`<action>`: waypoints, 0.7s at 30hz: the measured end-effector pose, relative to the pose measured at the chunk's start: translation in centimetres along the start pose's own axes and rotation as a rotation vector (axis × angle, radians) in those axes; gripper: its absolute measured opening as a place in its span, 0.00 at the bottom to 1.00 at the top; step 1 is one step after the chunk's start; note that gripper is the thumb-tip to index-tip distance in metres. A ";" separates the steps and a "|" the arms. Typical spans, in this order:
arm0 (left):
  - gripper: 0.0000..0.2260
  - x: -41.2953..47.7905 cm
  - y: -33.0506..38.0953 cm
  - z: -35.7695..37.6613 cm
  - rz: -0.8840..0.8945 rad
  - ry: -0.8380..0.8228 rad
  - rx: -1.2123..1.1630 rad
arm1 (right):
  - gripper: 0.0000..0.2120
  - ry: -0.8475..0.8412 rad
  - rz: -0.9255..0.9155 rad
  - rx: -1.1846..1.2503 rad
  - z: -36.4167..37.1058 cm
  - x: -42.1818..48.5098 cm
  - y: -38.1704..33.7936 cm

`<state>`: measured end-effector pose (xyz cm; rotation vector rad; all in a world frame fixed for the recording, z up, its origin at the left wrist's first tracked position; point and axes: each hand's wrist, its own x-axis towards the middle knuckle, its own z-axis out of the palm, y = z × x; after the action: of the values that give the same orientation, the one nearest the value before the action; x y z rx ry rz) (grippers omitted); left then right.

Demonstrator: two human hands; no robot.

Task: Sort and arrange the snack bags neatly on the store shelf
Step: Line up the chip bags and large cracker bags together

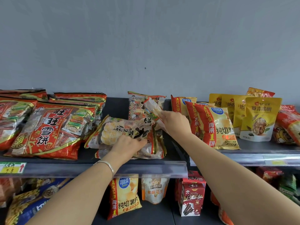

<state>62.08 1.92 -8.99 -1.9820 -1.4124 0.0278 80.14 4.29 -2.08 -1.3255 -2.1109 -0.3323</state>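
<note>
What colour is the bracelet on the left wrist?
Silver: the bracelet is a plain metallic band, and it shows best in the head view.

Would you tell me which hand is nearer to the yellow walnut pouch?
Right. The right hand holds a small bag left of the walnut pouch; the left hand rests on flat bags farther left.

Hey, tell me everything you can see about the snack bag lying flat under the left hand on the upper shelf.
The rice cracker bag is glossy, partly clear plastic with red and gold edges, bold black characters and pale round crackers showing through. It lies flat and skewed atop a similar bag midway along the upper shelf. The left hand rests on its near edge; grip unclear.
</note>
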 end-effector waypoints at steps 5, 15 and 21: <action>0.23 -1.2 -2.3 0.4 -0.031 0.007 0.006 | 0.09 -0.019 0.015 -0.047 -0.7 0.2 -0.9; 0.29 2.1 -3.4 -2.7 -0.276 -0.090 -0.834 | 0.10 0.120 0.128 0.063 0.6 2.6 0.1; 0.41 6.9 -0.6 -5.1 -0.279 -0.093 -1.561 | 0.13 0.182 0.211 0.268 0.3 4.2 -0.5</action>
<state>66.40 5.12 -2.28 -2.8260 -1.9877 -1.5355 78.34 7.25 0.32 -1.2909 -1.7768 -0.0740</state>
